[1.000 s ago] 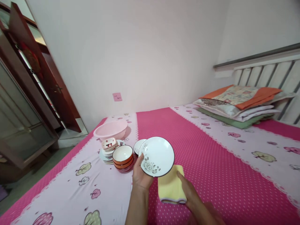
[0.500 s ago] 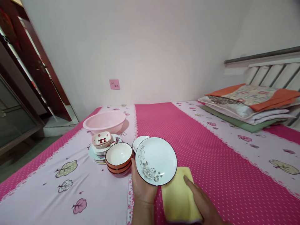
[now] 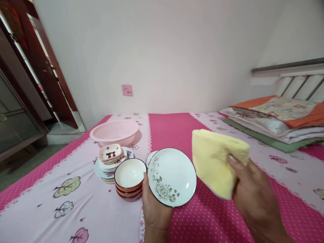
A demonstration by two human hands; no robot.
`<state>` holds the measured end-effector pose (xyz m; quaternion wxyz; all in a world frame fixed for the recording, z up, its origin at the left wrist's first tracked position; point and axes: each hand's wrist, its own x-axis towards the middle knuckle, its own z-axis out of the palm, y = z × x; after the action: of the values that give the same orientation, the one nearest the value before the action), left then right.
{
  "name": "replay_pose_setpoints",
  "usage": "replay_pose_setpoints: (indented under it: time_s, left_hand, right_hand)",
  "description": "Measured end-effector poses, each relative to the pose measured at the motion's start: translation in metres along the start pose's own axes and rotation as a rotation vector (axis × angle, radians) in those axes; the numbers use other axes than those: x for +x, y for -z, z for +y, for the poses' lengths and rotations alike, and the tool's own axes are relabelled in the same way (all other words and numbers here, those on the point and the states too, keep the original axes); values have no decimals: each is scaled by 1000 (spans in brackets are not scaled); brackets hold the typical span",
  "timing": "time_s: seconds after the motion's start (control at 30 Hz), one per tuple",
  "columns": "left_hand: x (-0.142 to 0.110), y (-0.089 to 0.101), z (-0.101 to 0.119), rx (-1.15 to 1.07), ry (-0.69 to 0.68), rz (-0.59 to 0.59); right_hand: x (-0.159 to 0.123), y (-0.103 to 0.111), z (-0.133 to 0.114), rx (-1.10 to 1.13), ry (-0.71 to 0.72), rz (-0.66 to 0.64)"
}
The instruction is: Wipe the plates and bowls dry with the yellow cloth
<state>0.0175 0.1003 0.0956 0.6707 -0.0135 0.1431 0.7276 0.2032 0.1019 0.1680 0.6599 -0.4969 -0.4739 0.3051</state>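
We hold flowered plate (image 3: 177, 168) in left hand (image 3: 157, 209), yellow cloth (image 3: 214, 162) in right hand (image 3: 255, 190); stacked bowls (image 3: 130, 175) just left of plate.

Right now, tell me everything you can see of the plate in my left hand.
The plate is round, white and glossy, apparently ceramic, with a thin dark rim and a grey flower pattern along its left and lower left. Tilted, it shows its face to the camera. Your left hand holds it by the lower left edge over the pink sheet. Whether the cloth beside it touches it, I can't tell.
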Motion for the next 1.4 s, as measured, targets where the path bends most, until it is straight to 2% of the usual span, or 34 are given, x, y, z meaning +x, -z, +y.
replay_pose_setpoints:
  time_s: [0.03, 0.1, 0.17, 0.23, 0.37, 0.5, 0.6, 0.77, 0.83, 0.93, 1.07, 1.17, 1.23, 1.33, 1.4]
  left_hand:
    - [1, 1, 0, 9, -6, 1]
    - [2, 1, 0, 35, -7, -16]
    - [2, 0, 1, 59, -4, -58]
    - [0, -2, 3, 75, -16, -96]
    - [-5, -6, 8, 78, -15, -88]
    - [-11, -3, 11, 91, 80, -118]
    - [-12, -1, 4, 92, 94, -109]
    - [-12, -5, -21, 83, 62, -124]
    - [-13, -7, -27, 89, 65, -143]
    - [-13, -6, -26, 97, 35, -147]
    - [-14, -6, -10, 110, -96, 0]
    - [-15, -8, 3, 128, -178, 66]
    - [-17, -8, 10, 130, -167, 53]
    - [-21, -5, 18, 160, -16, 16]
    - [-22, 0, 17, 194, 91, 1]
  right_hand:
    - [-2, -9, -4, -28, 74, -3]
    - [-9, -25, -3, -154, 384, -61]
    - [-18, -39, 4, -303, 669, -185]
    - [-26, -48, 15, -432, 770, -367]
    - [-40, -52, 28, -567, 691, -667]
    - [-45, -52, 25, -529, 717, -837]
    - [-43, -54, 23, -469, 829, -787]
    - [-27, -51, 29, -555, 925, -530]
    - [-19, -47, 35, -619, 937, -467]
    - [-11, -40, 44, -714, 901, -416]
    - [-16, -29, 47, -735, 837, -406]
    - [-27, -22, 41, -626, 878, -501]
    - [-34, -22, 33, -555, 862, -641]
    - [-43, -31, 20, -458, 813, -872]
    - [-47, -40, 14, -402, 811, -913]
